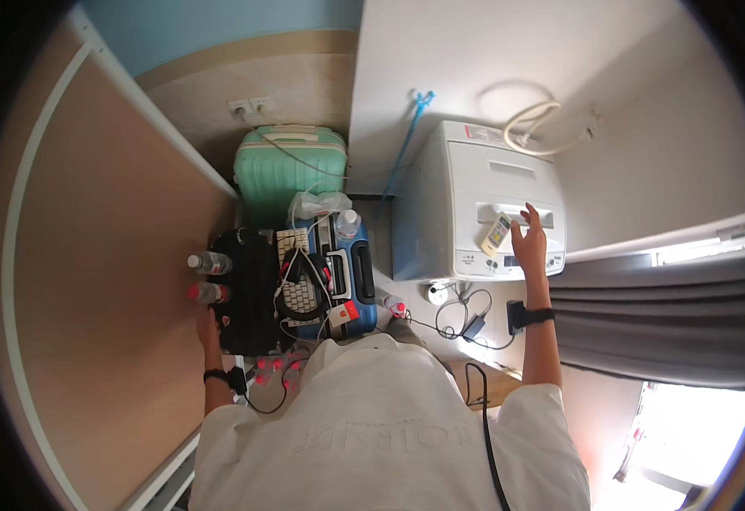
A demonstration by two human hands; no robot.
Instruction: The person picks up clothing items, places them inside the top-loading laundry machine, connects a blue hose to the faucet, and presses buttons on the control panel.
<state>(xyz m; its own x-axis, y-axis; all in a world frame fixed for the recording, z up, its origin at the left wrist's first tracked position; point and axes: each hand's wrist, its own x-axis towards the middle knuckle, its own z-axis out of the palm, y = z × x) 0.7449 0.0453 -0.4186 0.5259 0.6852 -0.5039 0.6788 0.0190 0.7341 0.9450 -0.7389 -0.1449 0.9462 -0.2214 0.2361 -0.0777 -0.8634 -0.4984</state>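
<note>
My right hand [529, 243] is over the front of a white top-loading washing machine [509, 183], fingers apart and holding nothing. Just left of its thumb, a pale remote control [495, 236] lies tilted on the lid near the control panel; I cannot tell if they touch. My left hand [208, 330] is low beside a black suitcase [252, 294], its fingers too small and edge-on to read. Nearest to it is a clear bottle with a red cap [211, 293], lying on the suitcase. Another clear bottle [211, 262] lies just beyond.
A blue suitcase [362, 285] carries a white keyboard [298, 294], black headphones [320, 272] and cables. Behind it stands a mint suitcase [291, 162]. A power strip [437, 295] and black adapter [473, 328] lie on the floor. Grey curtain [658, 319] hangs right; brown panel [117, 255] stands left.
</note>
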